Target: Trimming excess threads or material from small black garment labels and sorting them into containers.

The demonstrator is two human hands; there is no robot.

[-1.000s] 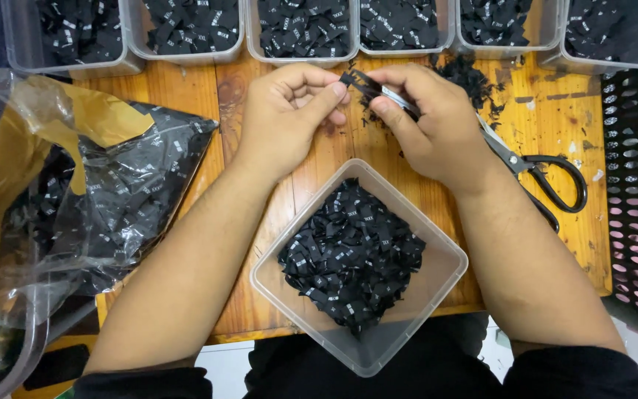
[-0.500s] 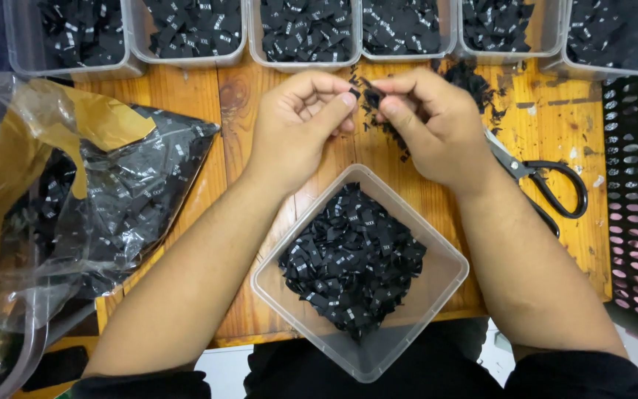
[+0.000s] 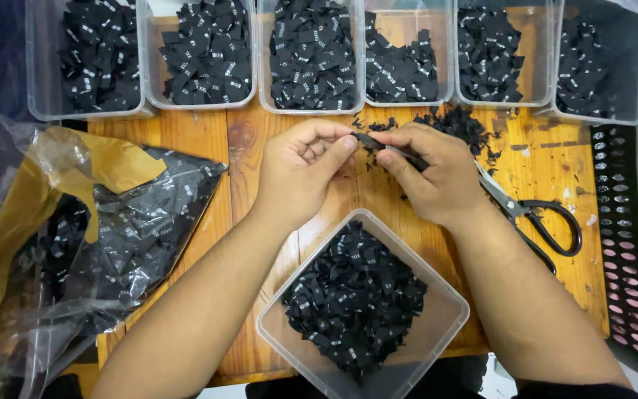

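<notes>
While both hands meet at the upper middle of the frame, the left hand (image 3: 300, 174) and right hand (image 3: 431, 171) pinch one small black label (image 3: 367, 140) between fingertips, above a clear tub (image 3: 448, 319) of labels; scissors (image 3: 537, 218) lie right.

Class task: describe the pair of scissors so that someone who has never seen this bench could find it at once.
Start at the wooden table and go to its right side, beside the dark perforated crate. The scissors lie flat just behind the right hand, black loop handles pointing right. It is the only metal tool among the small black labels.
</notes>
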